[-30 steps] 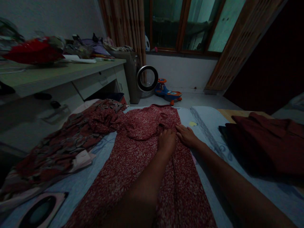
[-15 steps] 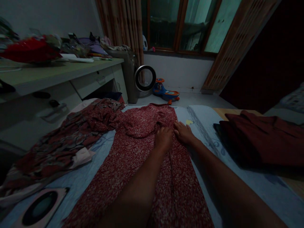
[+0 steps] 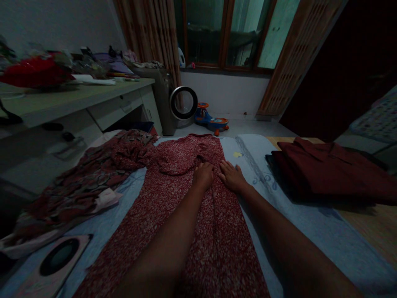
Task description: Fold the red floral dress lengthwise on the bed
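A red dress with white speckles (image 3: 173, 215) lies spread flat on the pale blue bed sheet (image 3: 297, 223), running away from me. My left hand (image 3: 203, 176) rests on its upper part with the fingers curled into the cloth; whether it pinches a fold I cannot tell. My right hand (image 3: 231, 177) lies flat and open on the dress just beside it, fingers spread toward the far edge. Both forearms stretch out over the skirt.
A patterned red garment (image 3: 89, 178) lies crumpled to the left. Folded dark red clothes (image 3: 325, 169) sit at the right. A pink item with a dark oval (image 3: 52, 263) lies at the near left. A cluttered desk (image 3: 71, 99), a fan (image 3: 182, 103) and a toy car (image 3: 211, 120) stand beyond.
The view has turned slightly right, so everything sits further left in the picture. Both hands stay together on the upper part of the dress, hardly shifted on the cloth.
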Demonstrator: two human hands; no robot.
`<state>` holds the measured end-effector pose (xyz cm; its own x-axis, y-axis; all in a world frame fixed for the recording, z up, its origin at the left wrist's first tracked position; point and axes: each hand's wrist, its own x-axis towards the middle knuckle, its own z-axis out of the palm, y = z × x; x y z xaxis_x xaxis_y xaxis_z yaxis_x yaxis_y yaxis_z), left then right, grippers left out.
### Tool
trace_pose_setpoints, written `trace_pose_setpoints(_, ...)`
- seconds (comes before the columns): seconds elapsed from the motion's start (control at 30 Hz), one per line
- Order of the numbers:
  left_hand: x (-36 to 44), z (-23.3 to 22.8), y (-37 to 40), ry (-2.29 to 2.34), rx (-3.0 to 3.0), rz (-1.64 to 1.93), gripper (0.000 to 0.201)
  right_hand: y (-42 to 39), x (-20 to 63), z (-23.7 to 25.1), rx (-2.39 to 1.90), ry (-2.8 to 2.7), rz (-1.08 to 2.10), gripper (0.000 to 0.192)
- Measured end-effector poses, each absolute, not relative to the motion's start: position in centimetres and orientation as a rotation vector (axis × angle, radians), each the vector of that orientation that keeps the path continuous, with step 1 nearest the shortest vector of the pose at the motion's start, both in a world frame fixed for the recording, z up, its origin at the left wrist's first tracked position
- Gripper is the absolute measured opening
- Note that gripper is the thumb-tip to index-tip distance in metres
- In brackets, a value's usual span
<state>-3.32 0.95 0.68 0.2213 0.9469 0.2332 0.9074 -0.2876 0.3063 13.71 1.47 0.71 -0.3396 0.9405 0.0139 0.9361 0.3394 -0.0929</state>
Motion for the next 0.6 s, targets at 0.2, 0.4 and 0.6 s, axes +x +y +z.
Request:
trace_pose_setpoints(0.2, -3.4, 0.4, 1.2, 1.81, 2.359, 0.628, 0.022, -3.3, 13.8, 1.7, -1.619, -2.604, 0.149, 0.056)
trace_pose_setpoints(0.4, -3.4, 1.7, 1.0, 1.8, 2.391, 0.507, 0.027, -7.2, 14.6, 2.2, -1.601, -2.633, 0.282, 0.06)
trace_pose_setpoints(0.6, -2.6, 2.4, -2.7, 1.66, 2.522, 0.409, 0.031, -9.4, 15.2, 2.1, -1.601, -2.613, 0.325, 0.063)
